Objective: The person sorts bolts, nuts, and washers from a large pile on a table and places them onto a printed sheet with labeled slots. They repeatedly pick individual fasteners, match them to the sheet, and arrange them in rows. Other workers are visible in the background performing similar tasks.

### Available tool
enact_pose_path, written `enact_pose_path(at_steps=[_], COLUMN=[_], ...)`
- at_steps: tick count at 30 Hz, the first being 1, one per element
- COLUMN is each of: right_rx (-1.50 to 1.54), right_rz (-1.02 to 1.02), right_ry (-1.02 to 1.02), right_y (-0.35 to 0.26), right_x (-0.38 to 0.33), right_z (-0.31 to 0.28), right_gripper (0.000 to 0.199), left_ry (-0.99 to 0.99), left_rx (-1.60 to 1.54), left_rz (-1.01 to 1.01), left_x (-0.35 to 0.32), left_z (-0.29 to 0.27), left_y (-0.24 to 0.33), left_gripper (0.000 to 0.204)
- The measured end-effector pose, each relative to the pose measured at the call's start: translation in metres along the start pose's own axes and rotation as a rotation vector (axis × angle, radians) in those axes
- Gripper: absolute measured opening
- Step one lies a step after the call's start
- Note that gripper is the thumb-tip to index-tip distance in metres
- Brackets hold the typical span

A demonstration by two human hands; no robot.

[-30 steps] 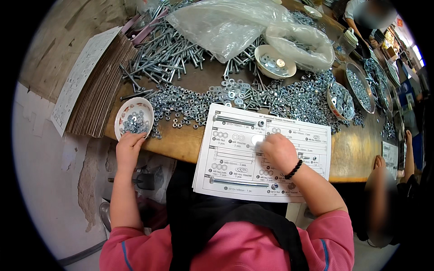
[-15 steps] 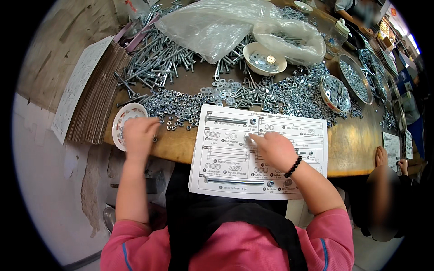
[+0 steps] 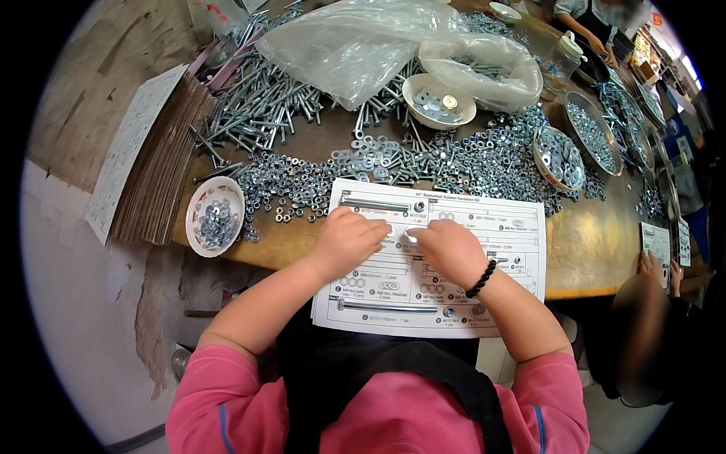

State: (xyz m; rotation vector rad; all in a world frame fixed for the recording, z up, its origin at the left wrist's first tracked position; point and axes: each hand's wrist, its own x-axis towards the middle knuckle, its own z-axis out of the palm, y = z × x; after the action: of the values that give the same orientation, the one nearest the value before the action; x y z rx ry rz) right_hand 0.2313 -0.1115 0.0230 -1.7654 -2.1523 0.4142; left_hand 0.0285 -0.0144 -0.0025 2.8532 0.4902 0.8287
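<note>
A white printed parts sheet [image 3: 491, 227] lies at the near edge of the wooden table [image 3: 590, 250]. My left hand [image 3: 346, 240] and my right hand [image 3: 446, 251] rest on its middle, fingertips meeting over a small silver washer [image 3: 411, 235]. Whether either hand pinches the washer I cannot tell. A long bolt [image 3: 386, 307] lies along the sheet's near edge and another bolt [image 3: 376, 205] along its far edge, each with a nut beside it. A black bead bracelet [image 3: 479, 278] circles my right wrist.
Nuts and washers [image 3: 302, 181] spread beyond the sheet, with long bolts [image 3: 265, 106] behind. A small bowl of washers [image 3: 215, 216] stands left, by a cardboard stack [image 3: 155, 166]. More bowls [image 3: 439, 100] [image 3: 558, 157], plastic bags [image 3: 363, 45] and other people's hands [image 3: 652, 266] are around.
My left hand left the small bowl at the left and came onto the sheet beside my right hand. The right hand stayed on the sheet's middle.
</note>
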Motion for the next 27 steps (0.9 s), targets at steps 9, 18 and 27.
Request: enact_pose_path(at_steps=[9,18,27], right_rx=[-0.158,-0.176,-0.004], right_rz=[-0.051,-0.029,-0.172], right_ry=[-0.030,-0.109,0.129], right_y=[-0.012,-0.020,-0.038], right_x=[0.018,0.021,0.055], right_z=[0.018,0.010,0.026], right_gripper=[0.028,0.036,0.026], left_ry=[-0.106,-0.064,0.087], left_rx=[0.062,0.004,0.164], left_rz=[-0.159,-0.241,-0.697], left_x=[-0.013,-0.027,-0.085], left_z=[-0.015,-0.017,-0.056], left_y=[0.001,-0.001,-0.051], left_gripper=[0.023,0.034,0.033])
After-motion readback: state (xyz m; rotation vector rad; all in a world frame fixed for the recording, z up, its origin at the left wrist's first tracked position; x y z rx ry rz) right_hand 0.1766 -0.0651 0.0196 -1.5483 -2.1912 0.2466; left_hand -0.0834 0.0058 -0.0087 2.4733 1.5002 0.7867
